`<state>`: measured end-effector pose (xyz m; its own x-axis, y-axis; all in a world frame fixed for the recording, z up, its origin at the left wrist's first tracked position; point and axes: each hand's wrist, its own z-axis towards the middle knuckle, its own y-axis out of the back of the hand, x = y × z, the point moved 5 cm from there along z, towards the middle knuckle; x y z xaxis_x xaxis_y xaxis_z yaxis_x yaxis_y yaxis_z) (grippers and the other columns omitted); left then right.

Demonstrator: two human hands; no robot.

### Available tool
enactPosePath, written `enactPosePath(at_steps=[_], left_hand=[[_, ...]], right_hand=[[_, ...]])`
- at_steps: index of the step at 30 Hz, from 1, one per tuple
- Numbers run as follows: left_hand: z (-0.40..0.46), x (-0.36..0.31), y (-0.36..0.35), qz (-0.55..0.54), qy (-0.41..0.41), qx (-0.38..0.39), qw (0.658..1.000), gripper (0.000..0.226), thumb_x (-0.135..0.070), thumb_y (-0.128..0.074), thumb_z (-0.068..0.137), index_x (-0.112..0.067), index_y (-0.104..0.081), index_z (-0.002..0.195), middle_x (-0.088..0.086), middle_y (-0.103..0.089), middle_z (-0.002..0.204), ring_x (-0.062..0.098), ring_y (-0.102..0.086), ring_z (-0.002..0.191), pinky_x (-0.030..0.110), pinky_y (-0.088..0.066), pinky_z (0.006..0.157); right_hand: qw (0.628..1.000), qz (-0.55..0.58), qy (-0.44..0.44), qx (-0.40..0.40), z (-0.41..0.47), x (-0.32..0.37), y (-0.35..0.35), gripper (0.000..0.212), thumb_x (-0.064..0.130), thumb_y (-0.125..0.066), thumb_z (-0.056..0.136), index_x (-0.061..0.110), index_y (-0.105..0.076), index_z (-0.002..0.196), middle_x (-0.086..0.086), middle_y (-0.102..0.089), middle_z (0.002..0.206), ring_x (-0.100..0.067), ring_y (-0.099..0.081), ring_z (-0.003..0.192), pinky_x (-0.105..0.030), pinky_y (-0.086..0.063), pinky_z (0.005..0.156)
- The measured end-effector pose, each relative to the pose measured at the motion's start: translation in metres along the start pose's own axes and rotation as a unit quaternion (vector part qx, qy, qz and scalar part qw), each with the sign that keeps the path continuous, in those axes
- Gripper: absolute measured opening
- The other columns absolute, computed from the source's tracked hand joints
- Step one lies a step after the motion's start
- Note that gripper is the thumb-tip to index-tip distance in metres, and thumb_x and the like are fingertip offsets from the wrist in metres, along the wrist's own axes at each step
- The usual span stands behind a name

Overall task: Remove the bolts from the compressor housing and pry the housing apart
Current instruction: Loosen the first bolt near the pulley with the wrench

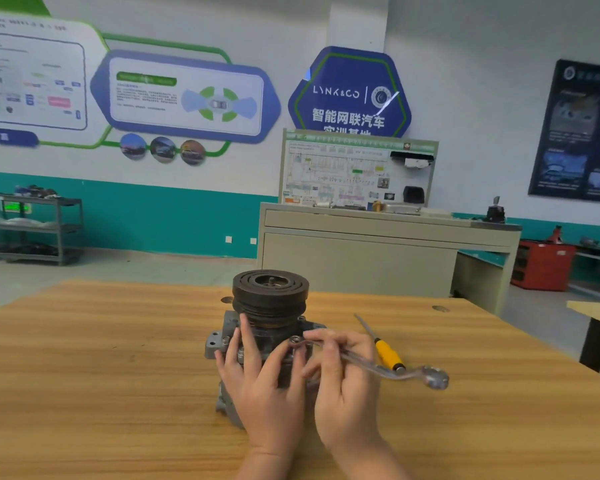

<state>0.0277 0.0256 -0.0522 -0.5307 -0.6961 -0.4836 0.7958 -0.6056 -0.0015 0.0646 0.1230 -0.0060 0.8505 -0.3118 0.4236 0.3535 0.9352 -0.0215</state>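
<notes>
A grey compressor housing (222, 336) stands upright on the wooden table (101, 358), topped by a dark grooved pulley (270, 292). My left hand (257, 379) lies flat against the housing's front with straight fingers, hiding most of the body. My right hand (343, 375) grips a silver ring wrench (395, 374). The wrench's near ring sits over a bolt (295, 340) on the housing's right flange; its far ring sticks out to the right. Another bolt head (225, 340) shows on the left flange.
A yellow-handled screwdriver (387, 353) lies on the table just behind the wrench. A second table's corner (593, 313) stands at the right. Behind are a beige bench (378, 244), a red tool cabinet (541, 268) and a grey shelf cart (39, 230).
</notes>
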Motion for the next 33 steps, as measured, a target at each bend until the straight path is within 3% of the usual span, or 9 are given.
enactPosePath(at_steps=[6,10,15,17,20,22,25,29,33], left_hand=[[0.003,-0.003,0.0,-0.005,0.015,0.01,1.0,0.034,-0.036,-0.061,0.086,-0.007,-0.08,0.084,0.02,-0.039,0.144,0.054,-0.052,0.118,0.075,-0.033,0.099],[0.011,-0.005,0.002,-0.056,0.089,0.018,0.994,0.017,-0.01,-0.083,0.075,-0.012,-0.08,0.092,0.008,-0.036,0.15,0.047,-0.041,0.132,0.075,-0.029,0.102],[0.023,-0.016,0.016,-0.091,0.101,-0.025,0.99,0.015,-0.022,-0.07,0.08,-0.016,-0.079,0.09,0.011,-0.037,0.153,0.041,-0.034,0.137,0.064,-0.03,0.107],[0.028,-0.011,0.031,-0.127,0.075,-0.054,0.988,0.007,-0.026,-0.07,0.086,-0.023,-0.073,0.091,0.01,-0.038,0.154,0.021,-0.029,0.139,0.044,-0.026,0.114],[0.047,0.033,0.057,-0.143,0.132,-0.108,0.975,0.017,-0.039,-0.065,0.089,-0.022,-0.065,0.091,-0.002,-0.041,0.145,-0.009,-0.033,0.127,0.022,-0.026,0.11],[0.064,0.085,0.063,-0.116,0.258,-0.101,0.954,0.021,-0.037,-0.063,0.095,-0.016,-0.063,0.094,0.0,-0.04,0.136,0.006,-0.042,0.128,0.031,-0.031,0.109],[0.082,0.159,0.057,0.094,0.378,0.046,0.92,0.033,-0.038,-0.059,0.097,-0.006,-0.068,0.105,0.019,-0.04,0.137,0.036,-0.034,0.132,0.044,-0.031,0.11],[0.09,0.204,0.041,0.273,0.374,0.242,0.853,0.037,-0.044,-0.058,0.096,-0.016,-0.069,0.117,0.02,-0.04,0.141,0.039,-0.031,0.13,0.045,-0.03,0.107],[0.097,0.215,0.029,0.352,0.334,0.295,0.823,0.037,-0.049,-0.059,0.095,-0.024,-0.07,0.12,0.011,-0.045,0.139,0.033,-0.032,0.131,0.04,-0.031,0.104]], right_hand=[[0.904,0.222,-0.325,-0.168,0.02,-0.029,0.003,0.02,0.001,-0.029,0.099,0.017,-0.04,0.095,-0.009,-0.067,0.063,-0.015,-0.051,0.04,-0.022,-0.043,0.042],[0.873,0.277,-0.361,-0.176,0.03,-0.027,0.005,0.018,0.0,-0.03,0.098,0.013,-0.041,0.092,-0.012,-0.066,0.061,-0.019,-0.051,0.04,-0.025,-0.043,0.042],[0.819,0.421,-0.353,-0.168,0.036,-0.02,0.005,0.015,0.004,-0.033,0.102,0.009,-0.045,0.094,-0.02,-0.069,0.075,-0.025,-0.066,0.058,-0.028,-0.053,0.051],[0.8,0.444,-0.364,-0.175,0.034,-0.025,0.009,0.013,0.006,-0.035,0.103,0.008,-0.046,0.096,-0.022,-0.069,0.079,-0.028,-0.068,0.063,-0.029,-0.055,0.053],[0.813,0.402,-0.381,-0.18,0.024,-0.039,0.017,0.013,0.005,-0.035,0.103,0.009,-0.046,0.095,-0.021,-0.069,0.078,-0.027,-0.067,0.061,-0.029,-0.055,0.053],[0.829,0.377,-0.374,-0.173,0.019,-0.046,0.019,0.015,0.003,-0.034,0.103,0.009,-0.045,0.094,-0.019,-0.069,0.075,-0.026,-0.067,0.059,-0.029,-0.054,0.052],[0.855,0.342,-0.356,-0.163,0.015,-0.053,0.021,0.016,0.0,-0.034,0.102,0.011,-0.044,0.096,-0.015,-0.07,0.074,-0.025,-0.066,0.058,-0.028,-0.054,0.053],[0.879,0.308,-0.332,-0.149,0.015,-0.058,0.022,0.015,0.0,-0.035,0.102,0.011,-0.044,0.097,-0.014,-0.071,0.076,-0.025,-0.067,0.058,-0.027,-0.054,0.052],[0.905,0.264,-0.309,-0.123,0.015,-0.056,0.024,0.014,0.003,-0.036,0.102,0.013,-0.045,0.097,-0.013,-0.071,0.079,-0.028,-0.069,0.062,-0.027,-0.055,0.055]])
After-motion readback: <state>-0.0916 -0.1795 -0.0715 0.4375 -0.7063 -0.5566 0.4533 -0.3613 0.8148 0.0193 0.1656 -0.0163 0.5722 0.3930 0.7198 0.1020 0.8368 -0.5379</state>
